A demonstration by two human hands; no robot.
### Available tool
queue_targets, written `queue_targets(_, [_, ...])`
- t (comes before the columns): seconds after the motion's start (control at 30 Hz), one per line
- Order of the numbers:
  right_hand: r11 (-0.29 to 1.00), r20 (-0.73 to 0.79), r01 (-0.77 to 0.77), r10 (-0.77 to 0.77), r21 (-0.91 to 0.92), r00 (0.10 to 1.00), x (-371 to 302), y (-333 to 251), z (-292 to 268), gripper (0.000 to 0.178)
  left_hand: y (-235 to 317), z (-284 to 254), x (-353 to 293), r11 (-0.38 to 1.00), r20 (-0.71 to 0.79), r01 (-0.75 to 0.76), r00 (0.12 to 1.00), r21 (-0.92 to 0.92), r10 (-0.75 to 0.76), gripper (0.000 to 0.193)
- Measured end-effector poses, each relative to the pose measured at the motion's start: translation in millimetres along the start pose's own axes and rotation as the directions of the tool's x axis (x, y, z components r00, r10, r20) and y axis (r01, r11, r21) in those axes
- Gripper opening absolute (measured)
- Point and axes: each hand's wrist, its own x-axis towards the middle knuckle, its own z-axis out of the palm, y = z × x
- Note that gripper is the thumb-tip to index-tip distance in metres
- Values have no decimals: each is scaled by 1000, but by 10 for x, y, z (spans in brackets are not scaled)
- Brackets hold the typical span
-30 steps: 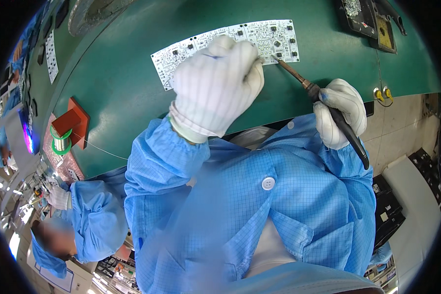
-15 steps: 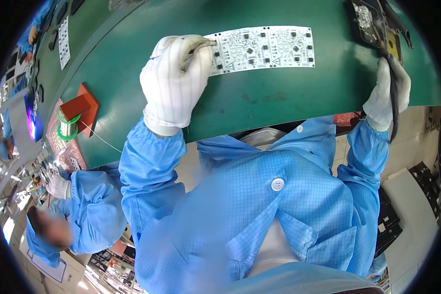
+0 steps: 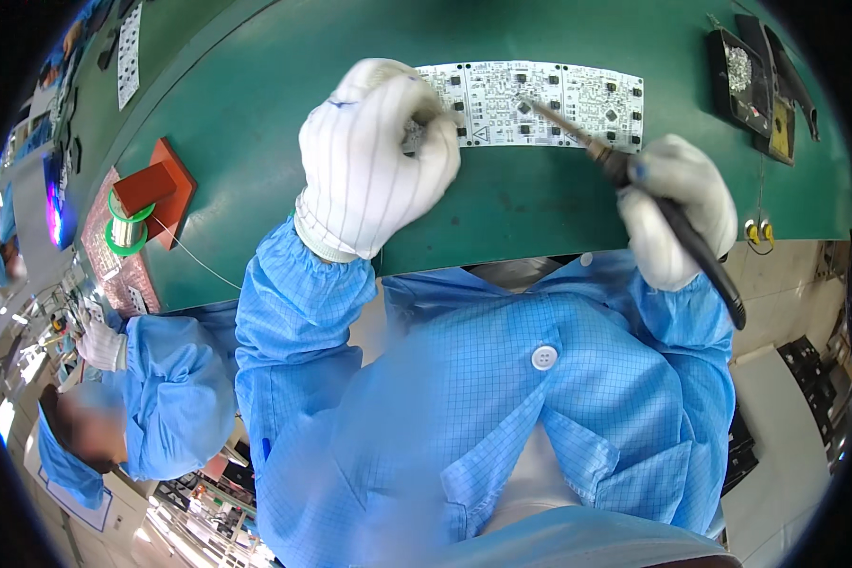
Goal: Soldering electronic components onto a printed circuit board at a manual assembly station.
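White, striped glove fabric covers the left hand (image 3: 374,156), which is curled nearly closed above the left end of a printed circuit board (image 3: 592,90); its thumb and forefinger come close together, but whether they pinch anything cannot be told. The board lies flat on the green worktop (image 3: 511,204), a long white strip dotted with small black components, its left end hidden by that hand. The right hand (image 3: 677,213), gloved too and slightly blurred, is wrapped around the black handle of a soldering iron (image 3: 701,254), whose tip slants left over the middle of the board, near a dark square chip; contact cannot be made out. To the left, a green-flanged solder spool (image 3: 126,232) stands against a red-orange block holder (image 3: 176,189), beside a pink bubble-wrap sheet (image 3: 109,251), and a thin wire runs from it toward the left sleeve (image 3: 303,284). At the far right sit a black tray (image 3: 724,95) of silvery bits and a yellow sponge (image 3: 781,137). A co-worker's gloved hand (image 3: 101,346) shows at the lower left.
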Motion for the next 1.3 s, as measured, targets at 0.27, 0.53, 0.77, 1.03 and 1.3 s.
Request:
queue_targets(0.27, [980,172,183,-168,-81,971,-42,-11,39,30,50,16,-43,993,109,-119,987,-6,119,13])
queue_targets(0.53, [976,190,200,-180,-92,965,-57,0,39,31,47,30,-63,995,134,-100,986,7,98,12])
queue_targets(0.77, [976,168,195,-177,-100,970,-64,2,4,28,67,33,-59,995,139,-102,985,3,100,11])
queue_targets(1.03, [976,155,188,-170,-113,973,-80,-16,-50,28,100,31,-28,992,133,-123,983,-7,123,12])
queue_targets(1.3, [981,65,140,-132,-131,989,-80,14,-251,28,194,116,51,996,-72,67,995,-61,-71,11])
